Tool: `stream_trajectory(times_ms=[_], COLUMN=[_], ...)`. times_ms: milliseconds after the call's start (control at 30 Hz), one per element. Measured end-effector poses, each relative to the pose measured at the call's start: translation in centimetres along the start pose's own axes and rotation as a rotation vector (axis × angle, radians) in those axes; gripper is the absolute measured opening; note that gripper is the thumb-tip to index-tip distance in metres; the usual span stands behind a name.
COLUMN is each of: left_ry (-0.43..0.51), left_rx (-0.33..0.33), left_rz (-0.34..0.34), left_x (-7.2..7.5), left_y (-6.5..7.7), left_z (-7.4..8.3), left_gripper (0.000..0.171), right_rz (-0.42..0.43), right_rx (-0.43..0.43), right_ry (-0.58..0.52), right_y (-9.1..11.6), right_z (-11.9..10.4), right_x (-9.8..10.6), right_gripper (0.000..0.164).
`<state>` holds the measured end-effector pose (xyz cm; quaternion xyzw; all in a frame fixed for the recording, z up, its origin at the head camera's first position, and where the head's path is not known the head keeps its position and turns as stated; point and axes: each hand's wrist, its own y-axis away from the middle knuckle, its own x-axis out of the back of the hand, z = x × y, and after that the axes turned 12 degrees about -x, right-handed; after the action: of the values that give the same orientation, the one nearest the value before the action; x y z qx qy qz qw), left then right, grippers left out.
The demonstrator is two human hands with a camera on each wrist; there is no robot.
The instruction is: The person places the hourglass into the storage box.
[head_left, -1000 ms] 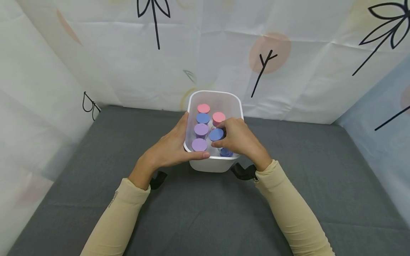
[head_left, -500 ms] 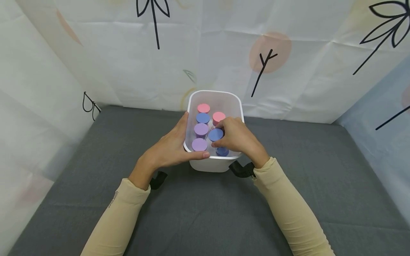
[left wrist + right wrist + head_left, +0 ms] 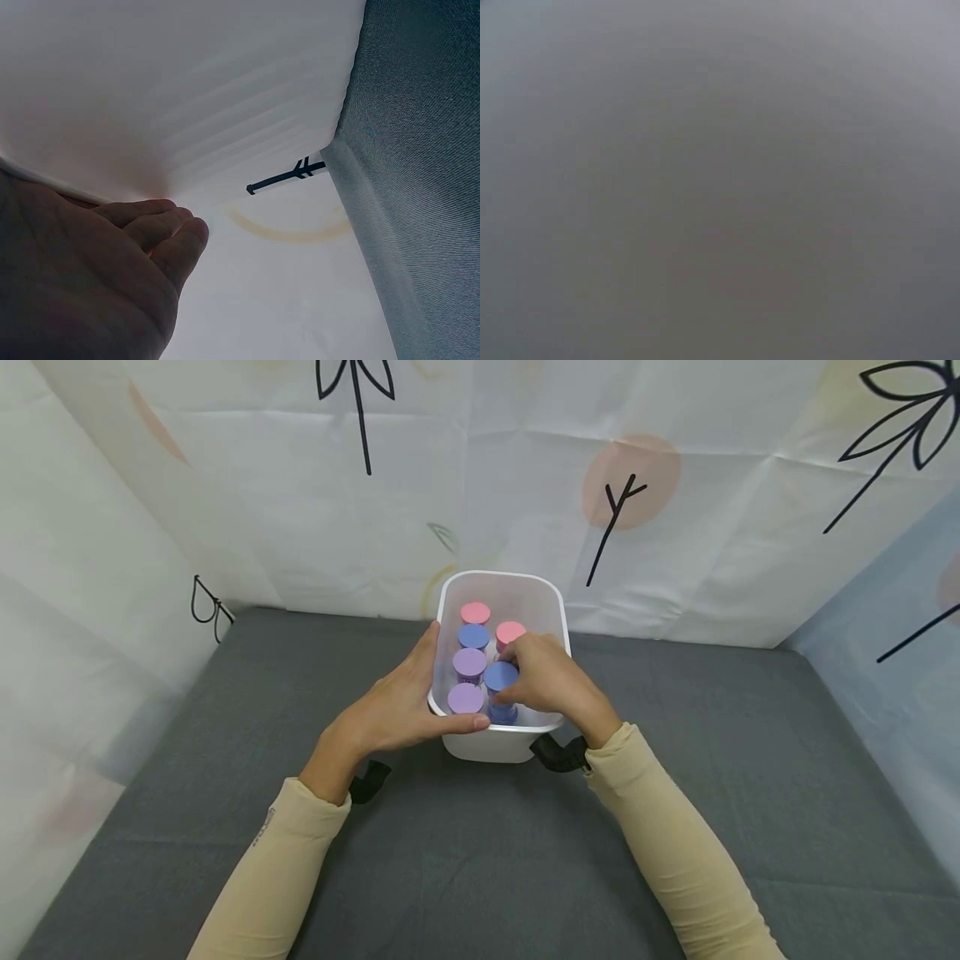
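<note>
A white plastic bin (image 3: 495, 745) holds several small jars with coloured lids, standing in two rows. My right hand (image 3: 551, 677) reaches in from the right and pinches a blue-lidded jar (image 3: 501, 676) between thumb and fingers. Just in front of that jar is another blue-lidded jar (image 3: 502, 715), partly hidden by the thumb. My left hand (image 3: 397, 706) holds the near left corner of the bin, its thumb along the front rim. In the left wrist view, the fingers (image 3: 184, 244) lie against the outer wall. The right wrist view is a grey blur.
The left row has a pink lid (image 3: 475, 612), a blue lid (image 3: 473, 636) and two purple lids (image 3: 469, 662). Another pink lid (image 3: 510, 633) is in the right row. A grey cloth (image 3: 480, 860) covers the table; a patterned white sheet (image 3: 517, 468) hangs behind.
The right hand and its blue-lidded jar have shifted slightly left. The blue-lidded jar in front has moved left as well, from near the right wall. The left hand has stayed in place.
</note>
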<state>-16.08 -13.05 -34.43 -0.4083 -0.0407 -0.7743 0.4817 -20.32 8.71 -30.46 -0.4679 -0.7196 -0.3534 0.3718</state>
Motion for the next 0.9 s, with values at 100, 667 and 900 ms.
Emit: stream_trajectory(times_ms=[100,667,900], left_ry=[0.004,0.003,-0.106], left_rx=[-0.009,0.013,0.003], left_rz=[0.002,-0.018,0.015], left_x=[0.1,0.0,0.0], left_y=[0.0,0.2,0.2], left_z=[0.0,0.0,-0.1], left_gripper=[0.120,0.124,0.127], right_rz=[-0.010,0.132,0.356], right_rx=[-0.010,0.034,0.182], right_ry=[-0.001,-0.263,-0.359], right_y=[-0.1,2.3,4.1], right_z=[-0.1,1.1,4.2], right_x=[-0.1,-0.1,1.0], right_gripper=[0.041,0.060,0.052])
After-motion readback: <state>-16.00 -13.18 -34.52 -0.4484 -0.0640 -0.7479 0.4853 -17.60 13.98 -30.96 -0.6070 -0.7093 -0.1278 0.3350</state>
